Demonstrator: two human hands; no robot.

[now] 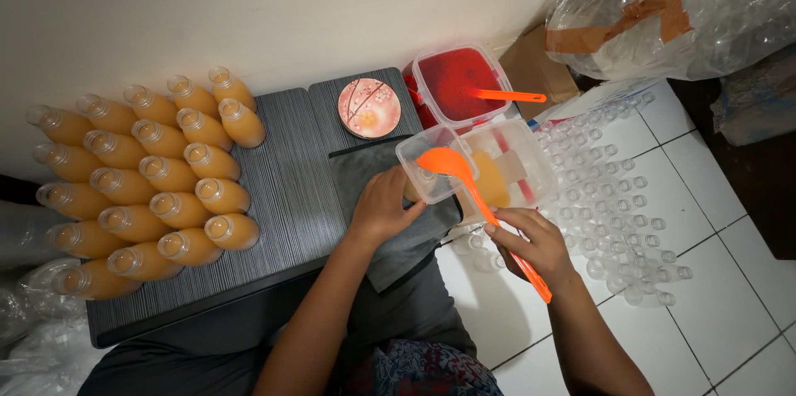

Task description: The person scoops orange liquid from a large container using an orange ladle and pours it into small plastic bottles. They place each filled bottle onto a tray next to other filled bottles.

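- Right hand has its grip pinched around the orange ladle mid-handle; the bowl of the ladle hovers over the clear plastic container, tilted toward its near-left corner, probably so it empties at one spot.
- Left hand has its grip wrapped on something at that corner, likely a bottle being steadied under the ladle; the thing is mostly hidden, cannot tell for sure.
- Clear container holds orange liquid, sits half on the grey cloth, half over the white tiled floor.
- Red-filled container just behind it, touching, with an orange spoon resting across it.
- Filled orange bottles, uncapped, packed in tight rows on the left of the dark ribbed counter, well apart from the hands, so out of the way.
- Round pink lid near the counter's back edge.
- Empty clear bottles lie in rows on the floor right of the container, within right-hand reach.
- Open room: bare strip of counter between filled bottles and cloth; the wall closes off the back.
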